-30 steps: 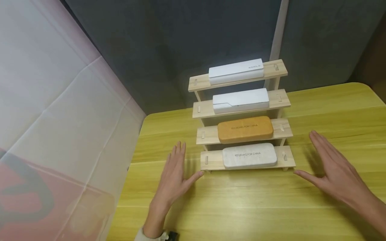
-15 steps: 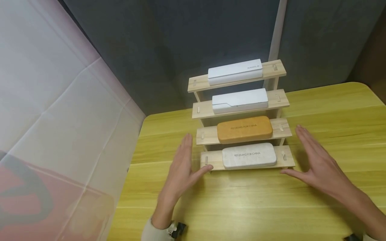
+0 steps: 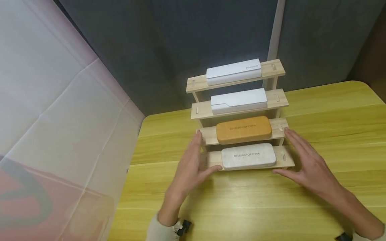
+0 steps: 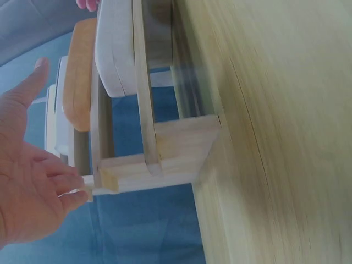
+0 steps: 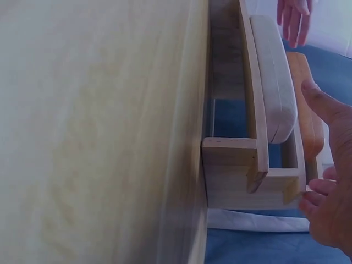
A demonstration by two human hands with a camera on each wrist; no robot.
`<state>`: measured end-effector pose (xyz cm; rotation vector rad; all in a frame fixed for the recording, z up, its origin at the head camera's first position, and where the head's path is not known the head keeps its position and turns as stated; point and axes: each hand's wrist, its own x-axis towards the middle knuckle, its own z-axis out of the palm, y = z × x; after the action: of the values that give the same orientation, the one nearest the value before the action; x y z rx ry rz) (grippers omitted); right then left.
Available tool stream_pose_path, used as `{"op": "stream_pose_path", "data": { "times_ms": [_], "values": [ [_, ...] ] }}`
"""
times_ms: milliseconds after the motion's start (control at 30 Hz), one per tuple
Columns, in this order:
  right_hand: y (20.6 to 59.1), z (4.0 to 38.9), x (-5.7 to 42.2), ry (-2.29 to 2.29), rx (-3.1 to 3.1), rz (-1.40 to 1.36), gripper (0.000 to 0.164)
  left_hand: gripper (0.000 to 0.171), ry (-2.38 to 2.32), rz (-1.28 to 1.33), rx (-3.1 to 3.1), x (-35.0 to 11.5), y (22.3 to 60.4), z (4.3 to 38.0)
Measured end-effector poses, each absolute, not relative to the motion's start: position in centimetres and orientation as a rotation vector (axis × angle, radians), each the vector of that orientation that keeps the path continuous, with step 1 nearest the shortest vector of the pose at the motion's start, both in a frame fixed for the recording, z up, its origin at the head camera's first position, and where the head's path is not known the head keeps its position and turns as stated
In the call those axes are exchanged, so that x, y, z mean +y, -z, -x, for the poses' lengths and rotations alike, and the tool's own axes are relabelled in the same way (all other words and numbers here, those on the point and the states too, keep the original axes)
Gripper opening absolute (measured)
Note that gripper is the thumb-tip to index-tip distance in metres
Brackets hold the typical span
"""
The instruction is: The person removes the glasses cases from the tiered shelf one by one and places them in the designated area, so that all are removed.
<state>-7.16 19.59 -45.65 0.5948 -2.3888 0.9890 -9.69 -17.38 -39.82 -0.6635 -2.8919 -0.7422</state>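
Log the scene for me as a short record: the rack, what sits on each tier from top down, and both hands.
Rack: four-tier wooden rack on yellowish table
Top: white lettered case
Second: white case with notched flap
Third: orange case
Bottom: pale grey case
Left hand: at rack's left end, holding no case
Right hand: at rack's right end, holding no case
Hand-to-rack contact: cannot tell

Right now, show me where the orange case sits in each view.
Head: orange case, just right of centre, on the second-lowest shelf.
Left wrist: orange case, upper left.
Right wrist: orange case, upper right, partly behind the right hand.
Shared landmark: pale case on the lowest shelf, next to it.
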Motion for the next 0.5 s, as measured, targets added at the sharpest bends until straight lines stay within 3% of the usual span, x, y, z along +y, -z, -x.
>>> {"op": "stream_pose_path", "data": {
  "times_ms": [500],
  "values": [
    [46.1, 6.2, 19.0, -1.040, -2.270, -0.657, 0.090, 0.112, 0.747, 0.843, -2.796, -16.1, 39.5, 7.7]
  ]
}}
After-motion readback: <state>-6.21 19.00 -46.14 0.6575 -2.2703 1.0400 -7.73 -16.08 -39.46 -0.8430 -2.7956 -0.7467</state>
